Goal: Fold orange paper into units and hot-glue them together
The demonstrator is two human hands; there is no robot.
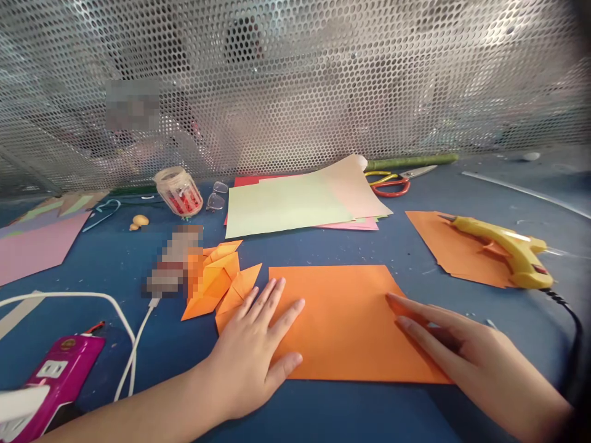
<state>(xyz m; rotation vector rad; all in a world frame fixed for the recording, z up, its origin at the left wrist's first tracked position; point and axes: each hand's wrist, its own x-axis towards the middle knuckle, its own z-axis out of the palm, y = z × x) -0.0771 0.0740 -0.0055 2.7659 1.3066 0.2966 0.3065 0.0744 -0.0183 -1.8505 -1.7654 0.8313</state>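
A sheet of orange paper (344,326) lies flat on the blue table in front of me. My left hand (258,338) presses on its left side, palm down with fingers spread. At the right edge of the sheet, my right hand (452,338) touches the paper with outstretched fingertips, thumb and index finger slightly apart. Its other fingers are partly hidden. Folded orange paper pieces (219,277) sit just beyond my left hand, partly covered by it.
At right, a yellow glue gun (508,243) rests on more orange paper (429,237). Pale sheets (295,203) and red-handled scissors (392,186) lie behind. Left are a jar (179,192), a white cable (132,363) and a magenta power strip (62,375). Perforated metal mesh (300,92) borders the back.
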